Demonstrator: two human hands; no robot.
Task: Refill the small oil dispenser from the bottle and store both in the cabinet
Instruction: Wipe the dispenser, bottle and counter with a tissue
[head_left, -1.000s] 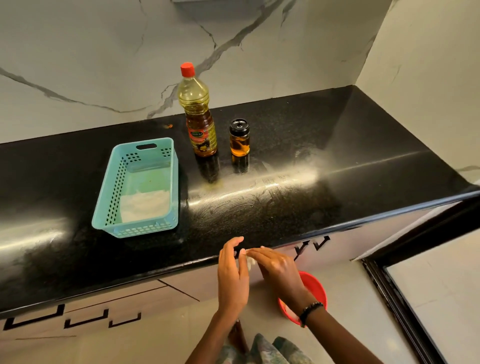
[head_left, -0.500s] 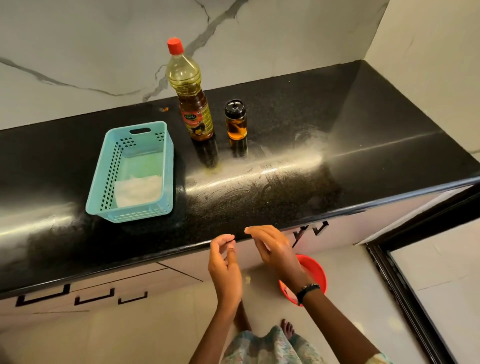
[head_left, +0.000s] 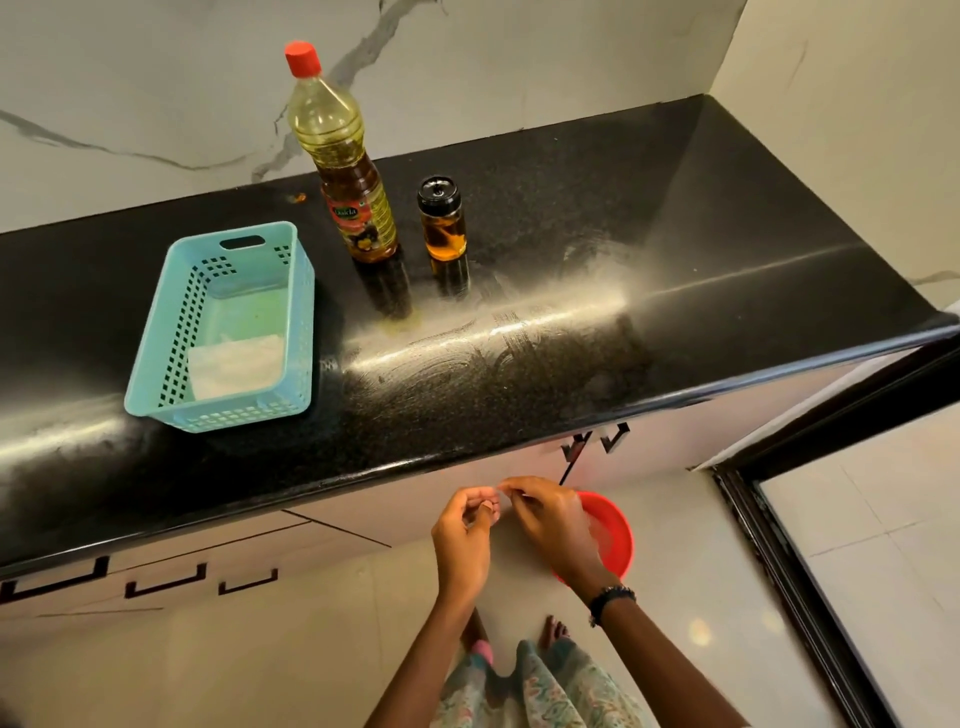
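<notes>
We keep both hands below the surface edge: left hand fingers curled, right hand fingers pinched together; whether they hold something, we cannot tell. The oil bottle and small dispenser stand untouched, side by side.

Left hand, right hand: curled fingertips together

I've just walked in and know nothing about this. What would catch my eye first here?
Probably the tall oil bottle with its red cap, standing at the back of the black counter, with the small black-lidded dispenser just to its right. Left of them sits a pale blue basket. Below the counter's edge, the person's left hand and right hand meet, fingertips together.
</notes>
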